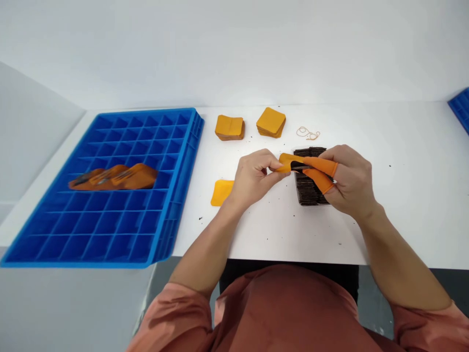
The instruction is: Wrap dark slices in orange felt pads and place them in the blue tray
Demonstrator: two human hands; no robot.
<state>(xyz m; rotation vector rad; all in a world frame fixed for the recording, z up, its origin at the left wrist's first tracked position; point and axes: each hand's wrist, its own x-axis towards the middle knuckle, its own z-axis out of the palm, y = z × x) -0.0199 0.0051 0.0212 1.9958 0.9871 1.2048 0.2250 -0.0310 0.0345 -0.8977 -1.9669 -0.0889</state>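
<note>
My left hand [258,176] is closed, pinching the edge of a yellow pouch-like piece [285,161] whose near side gapes open. My right hand [351,178] has orange finger covers [320,166] on the thumb and forefinger. These two fingers pinch a thin dark piece [301,167], its tip at the mouth of the yellow piece. How far the dark piece reaches inside cannot be made out. Below my hands, a clear box holds a pack of thin dark pieces [309,188], partly covered by my right hand. Beside my left wrist lies a flat yellow square [221,192].
Two stacks of yellow squares [229,127] [271,121] stand at the back, near loose rubber bands [308,133]. On the left, a blue compartment tray [176,195] holds several orange-brown pieces [128,177]. Another blue tray [462,107] shows at far right. Dark crumbs dot the white table [414,210].
</note>
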